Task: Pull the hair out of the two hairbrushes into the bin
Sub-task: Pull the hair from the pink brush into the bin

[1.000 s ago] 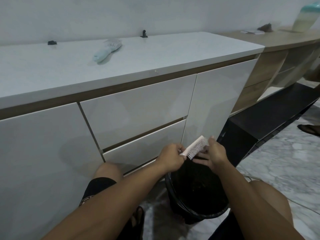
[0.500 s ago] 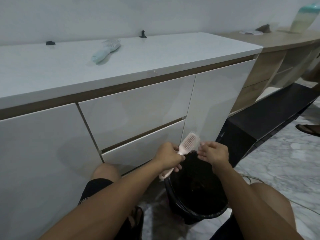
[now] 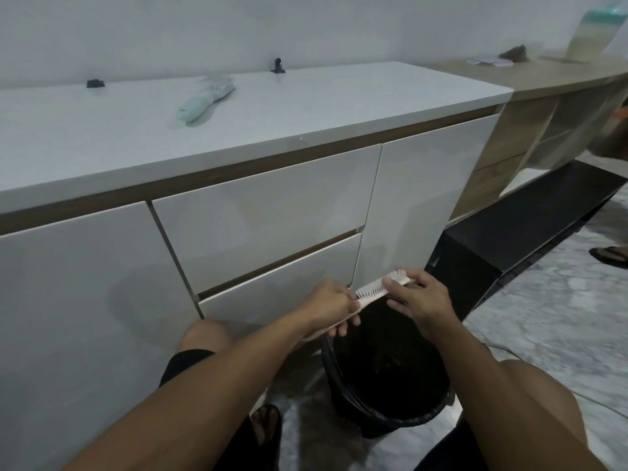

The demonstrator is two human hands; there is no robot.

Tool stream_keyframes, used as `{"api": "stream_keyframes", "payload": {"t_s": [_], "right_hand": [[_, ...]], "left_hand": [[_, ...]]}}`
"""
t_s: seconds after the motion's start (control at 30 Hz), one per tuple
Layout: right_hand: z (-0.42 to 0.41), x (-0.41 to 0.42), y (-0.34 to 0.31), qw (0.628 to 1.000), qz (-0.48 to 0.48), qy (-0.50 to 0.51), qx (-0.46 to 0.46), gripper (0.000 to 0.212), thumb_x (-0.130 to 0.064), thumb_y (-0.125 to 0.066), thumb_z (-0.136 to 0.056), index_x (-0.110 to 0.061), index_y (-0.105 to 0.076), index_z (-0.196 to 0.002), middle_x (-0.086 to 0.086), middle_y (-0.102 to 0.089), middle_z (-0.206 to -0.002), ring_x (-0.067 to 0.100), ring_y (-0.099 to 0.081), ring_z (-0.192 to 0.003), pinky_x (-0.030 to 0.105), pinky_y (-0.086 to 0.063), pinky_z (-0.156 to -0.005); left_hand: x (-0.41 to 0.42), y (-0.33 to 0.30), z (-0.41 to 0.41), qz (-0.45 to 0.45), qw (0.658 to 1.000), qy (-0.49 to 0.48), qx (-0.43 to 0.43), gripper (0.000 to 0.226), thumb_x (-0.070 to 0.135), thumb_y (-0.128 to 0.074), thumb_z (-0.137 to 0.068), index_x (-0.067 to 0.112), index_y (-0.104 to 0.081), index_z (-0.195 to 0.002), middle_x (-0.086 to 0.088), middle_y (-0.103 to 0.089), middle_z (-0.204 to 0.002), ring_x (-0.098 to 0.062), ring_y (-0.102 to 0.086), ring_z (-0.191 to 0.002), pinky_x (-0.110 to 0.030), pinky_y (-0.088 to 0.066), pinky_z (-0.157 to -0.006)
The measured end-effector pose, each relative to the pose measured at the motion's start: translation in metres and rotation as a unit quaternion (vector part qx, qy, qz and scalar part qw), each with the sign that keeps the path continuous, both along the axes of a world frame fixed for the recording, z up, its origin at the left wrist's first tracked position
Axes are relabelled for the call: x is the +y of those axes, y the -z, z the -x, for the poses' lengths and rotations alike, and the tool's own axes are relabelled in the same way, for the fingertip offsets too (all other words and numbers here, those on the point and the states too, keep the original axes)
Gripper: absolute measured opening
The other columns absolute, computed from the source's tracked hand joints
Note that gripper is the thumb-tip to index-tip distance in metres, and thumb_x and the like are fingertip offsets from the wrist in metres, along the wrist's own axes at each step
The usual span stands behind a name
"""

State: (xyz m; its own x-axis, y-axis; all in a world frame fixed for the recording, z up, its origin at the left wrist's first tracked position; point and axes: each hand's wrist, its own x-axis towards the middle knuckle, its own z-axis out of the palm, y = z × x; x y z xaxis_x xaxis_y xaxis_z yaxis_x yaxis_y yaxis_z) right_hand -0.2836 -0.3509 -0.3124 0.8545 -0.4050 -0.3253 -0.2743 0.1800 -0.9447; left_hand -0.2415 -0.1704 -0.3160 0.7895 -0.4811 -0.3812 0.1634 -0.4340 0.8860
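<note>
A pink hairbrush point(image 3: 373, 287) is held level over the black bin point(image 3: 387, 414), bristles pointing away from me. My left hand point(image 3: 328, 305) grips its handle. My right hand point(image 3: 416, 295) holds the head of the brush, thumb on the bristle side and fingers curled under it. A light blue hairbrush point(image 3: 205, 98) lies on the white countertop point(image 3: 306, 107), far from both hands. The bin is lined with a dark bag and stands on the floor between my knees.
White drawers and cabinet doors point(image 3: 265, 215) stand right behind the bin. A low black bench point(image 3: 530, 219) and wooden shelving point(image 3: 530, 130) run off to the right. Someone's sandalled foot point(image 3: 610, 254) is at the right edge of the marble floor.
The pink brush has tipped from upright to level. My right hand has moved from beside the bristles onto the brush head.
</note>
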Motion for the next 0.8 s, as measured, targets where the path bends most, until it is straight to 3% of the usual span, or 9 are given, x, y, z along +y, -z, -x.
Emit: {"api": "stream_keyframes", "payload": {"t_s": [0.1, 0.2, 0.27, 0.33, 0.4, 0.47, 0.63, 0.73, 0.8], "right_hand": [[0.001, -0.002, -0.003, 0.999, 0.007, 0.038, 0.005, 0.025, -0.016, -0.071, -0.084, -0.002, -0.066, -0.103, 0.020, -0.070, -0.097, 0.030, -0.071, -0.091, 0.034, -0.059, -0.073], [-0.001, 0.000, -0.001, 0.996, 0.012, 0.091, 0.014, 0.024, -0.022, -0.066, -0.089, -0.001, -0.066, -0.100, 0.021, -0.069, -0.098, 0.028, -0.070, -0.079, 0.037, -0.058, -0.070], [-0.003, 0.000, 0.000, 0.995, -0.006, 0.094, 0.016, 0.035, -0.029, -0.059, -0.094, -0.002, -0.064, -0.115, 0.020, -0.067, -0.108, 0.029, -0.067, -0.084, 0.040, -0.057, -0.073], [-0.004, 0.002, 0.000, 0.999, 0.009, 0.039, 0.024, 0.050, -0.036, -0.058, -0.093, -0.009, -0.051, -0.135, 0.015, -0.058, -0.128, 0.031, -0.061, -0.104, 0.041, -0.055, -0.077], [-0.002, 0.007, 0.004, 0.997, 0.057, -0.035, 0.026, 0.073, -0.035, -0.070, -0.084, -0.018, -0.035, -0.146, 0.006, -0.045, -0.139, 0.031, -0.055, -0.117, 0.043, -0.056, -0.082], [0.000, 0.012, 0.008, 0.992, 0.105, -0.072, 0.023, 0.084, -0.028, -0.082, -0.074, -0.020, -0.038, -0.144, 0.002, -0.043, -0.133, 0.028, -0.057, -0.113, 0.043, -0.057, -0.083], [-0.002, 0.004, 0.006, 0.994, 0.105, 0.028, -0.002, 0.032, -0.016, -0.075, -0.081, -0.009, -0.069, -0.112, 0.019, -0.067, -0.111, 0.023, -0.068, -0.087, 0.037, -0.060, -0.070], [-0.003, 0.002, 0.006, 0.994, 0.085, 0.063, 0.005, 0.024, -0.014, -0.058, -0.095, -0.008, -0.068, -0.115, 0.014, -0.066, -0.114, 0.026, -0.066, -0.097, 0.037, -0.058, -0.072], [-0.004, 0.005, 0.006, 0.994, 0.099, 0.044, 0.012, 0.030, -0.022, -0.051, -0.098, -0.014, -0.062, -0.125, 0.011, -0.059, -0.125, 0.028, -0.059, -0.111, 0.040, -0.057, -0.075]], "left_hand": [[0.003, 0.002, 0.000, 0.000, 1.000, 0.007, -0.001, 0.033, 0.011, -0.054, -0.094, -0.002, -0.057, -0.124, -0.010, -0.068, -0.076, -0.014, -0.052, -0.044, -0.023, -0.037, -0.034], [0.002, 0.003, 0.001, -0.019, 1.000, 0.014, -0.017, 0.034, 0.009, -0.057, -0.092, -0.002, -0.059, -0.124, -0.010, -0.067, -0.077, -0.015, -0.055, -0.047, -0.024, -0.038, -0.036], [0.000, 0.004, 0.001, -0.047, 0.998, 0.008, -0.051, 0.032, 0.007, -0.060, -0.088, -0.001, -0.064, -0.118, -0.006, -0.064, -0.067, -0.015, -0.056, -0.043, -0.024, -0.040, -0.037], [-0.002, 0.004, 0.001, -0.077, 0.993, 0.009, -0.093, 0.027, 0.008, -0.062, -0.086, 0.003, -0.068, -0.112, -0.003, -0.059, -0.056, -0.012, -0.054, -0.038, -0.024, -0.041, -0.039], [-0.003, 0.005, 0.001, -0.089, 0.988, 0.017, -0.122, 0.026, 0.010, -0.063, -0.086, 0.005, -0.071, -0.111, 0.000, -0.059, -0.055, -0.010, -0.054, -0.038, -0.023, -0.043, -0.042], [-0.003, 0.004, 0.000, -0.100, 0.983, 0.034, -0.151, 0.027, 0.012, -0.066, -0.084, 0.007, -0.073, -0.109, -0.001, -0.065, -0.063, -0.011, -0.057, -0.046, -0.024, -0.044, -0.048], [-0.002, 0.005, 0.000, -0.110, 0.977, 0.037, -0.179, 0.036, 0.013, -0.074, -0.078, 0.012, -0.073, -0.114, -0.010, -0.076, -0.099, -0.008, -0.058, -0.051, -0.018, -0.043, -0.047], [-0.004, 0.006, 0.001, -0.129, 0.971, 0.034, -0.199, 0.039, 0.016, -0.076, -0.075, 0.014, -0.074, -0.114, -0.007, -0.076, -0.103, -0.022, -0.070, -0.083, -0.030, -0.054, -0.072], [-0.005, 0.004, 0.003, -0.150, 0.964, 0.025, -0.220, 0.039, 0.018, -0.076, -0.074, 0.016, -0.074, -0.113, -0.006, -0.076, -0.102, -0.023, -0.069, -0.091, -0.034, -0.055, -0.081]]}}
